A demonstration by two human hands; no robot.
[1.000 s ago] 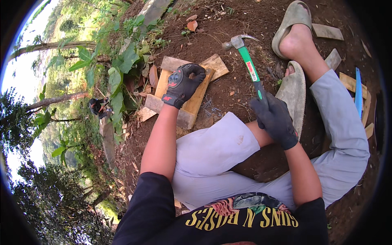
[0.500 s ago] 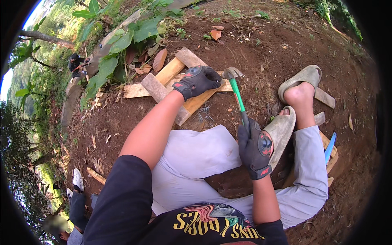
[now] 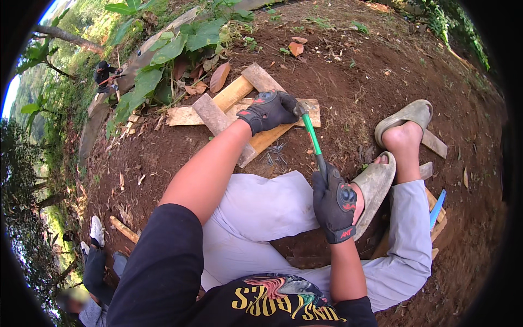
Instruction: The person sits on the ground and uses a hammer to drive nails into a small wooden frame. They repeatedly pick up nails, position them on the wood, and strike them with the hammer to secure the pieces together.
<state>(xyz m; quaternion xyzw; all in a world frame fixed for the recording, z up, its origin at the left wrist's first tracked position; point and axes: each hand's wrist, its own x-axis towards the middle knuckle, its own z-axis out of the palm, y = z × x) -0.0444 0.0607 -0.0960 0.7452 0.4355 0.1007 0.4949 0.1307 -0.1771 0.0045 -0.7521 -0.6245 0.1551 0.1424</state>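
Brown soil (image 3: pixel 348 76) beneath nails (image 3: pixel 277 151) and wooden boards (image 3: pixel 219 119)

The planks (image 3: pixel 234 94) are bare, matt wood, and the nails (image 3: pixel 276 153) look like plain metal. The hammer (image 3: pixel 315 145) has a metal head (image 3: pixel 301 109) and a smooth shaft (image 3: pixel 309 128). The right glove (image 3: pixel 327 211) is matt cloth with a glossy, plastic-looking knuckle guard (image 3: pixel 346 195).

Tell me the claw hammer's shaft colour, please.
The claw hammer's shaft is bright green, shown in the head view.
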